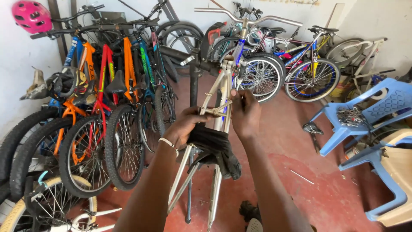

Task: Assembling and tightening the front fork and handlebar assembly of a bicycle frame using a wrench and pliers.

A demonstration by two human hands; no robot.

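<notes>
A white bicycle frame [219,88] hangs on a black repair stand [194,83] in the middle, its silver handlebar [249,18] at the top. My left hand [185,125] grips a black rag [216,148] against the frame's tubes. My right hand [244,112] pinches a small brass-coloured metal part [216,111] on the frame, just to the right of my left hand. Both hands touch the frame at the same height.
Several bicycles [107,99] lean along the left wall, with a pink helmet [31,15] above. More bicycles [300,64] stand at the back. A blue plastic chair [377,107] holding metal parts [349,116] is on the right. A saddle [312,128] lies on the red floor [300,172].
</notes>
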